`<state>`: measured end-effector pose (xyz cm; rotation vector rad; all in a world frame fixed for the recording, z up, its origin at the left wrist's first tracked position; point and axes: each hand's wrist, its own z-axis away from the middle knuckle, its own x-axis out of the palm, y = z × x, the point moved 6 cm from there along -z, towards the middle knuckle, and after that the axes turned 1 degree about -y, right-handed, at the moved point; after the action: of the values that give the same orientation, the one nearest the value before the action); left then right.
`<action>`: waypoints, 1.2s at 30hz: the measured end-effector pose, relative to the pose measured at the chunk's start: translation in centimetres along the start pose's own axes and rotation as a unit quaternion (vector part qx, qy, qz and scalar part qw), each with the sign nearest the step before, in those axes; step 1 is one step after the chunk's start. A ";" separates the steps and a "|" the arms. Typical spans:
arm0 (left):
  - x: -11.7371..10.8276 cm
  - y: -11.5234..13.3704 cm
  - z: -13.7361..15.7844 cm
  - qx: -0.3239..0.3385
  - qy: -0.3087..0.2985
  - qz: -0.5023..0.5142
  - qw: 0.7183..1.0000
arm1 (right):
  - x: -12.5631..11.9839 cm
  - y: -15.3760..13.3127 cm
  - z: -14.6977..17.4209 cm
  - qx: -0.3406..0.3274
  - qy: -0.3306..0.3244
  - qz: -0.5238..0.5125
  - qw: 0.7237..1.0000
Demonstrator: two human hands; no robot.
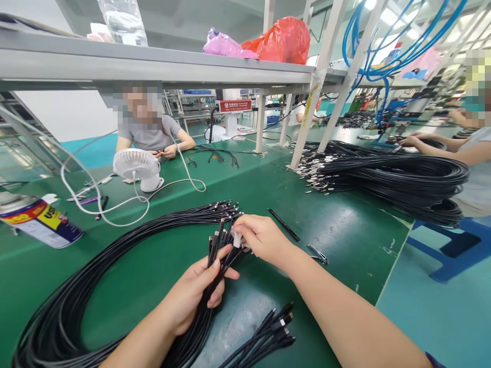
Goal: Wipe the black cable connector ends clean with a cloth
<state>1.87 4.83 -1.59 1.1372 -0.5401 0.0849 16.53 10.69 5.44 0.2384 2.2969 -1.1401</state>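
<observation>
Black cables (199,324) are filling our curled left hand (195,286); our right hand (261,237), toward two o'clock, is pinching white material (237,239); a loosening grip could be spilling plugs (222,225)

Your green table (153,266) looks smooth and glossy; the fan (134,162) on it, matt plastic. Nearer you than the fan, your cables (72,286) show smooth, faintly shiny plastic sheaths; left of it is a glossy metal can (46,225).
</observation>
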 end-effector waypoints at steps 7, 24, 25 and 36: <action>0.3 0.3 0.3 0.020 -0.024 0.009 0.999 | 0.0 0.1 0.1 -0.018 0.033 0.050 0.998; 1.3 -0.8 -0.1 -0.039 -0.054 -0.028 0.997 | -2.3 2.0 0.8 0.114 0.200 -0.139 0.963; 1.2 -0.9 -0.1 -0.042 -0.055 -0.030 0.997 | -1.8 1.9 0.7 0.113 0.171 -0.160 0.966; 0.9 -1.2 -0.3 -0.039 -0.047 -0.044 0.997 | 1.6 1.8 0.2 0.167 -0.050 -0.315 0.933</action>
<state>3.18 4.42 -2.30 1.0912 -0.5711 -0.0643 15.97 11.48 3.23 -0.4624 2.1259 -1.8110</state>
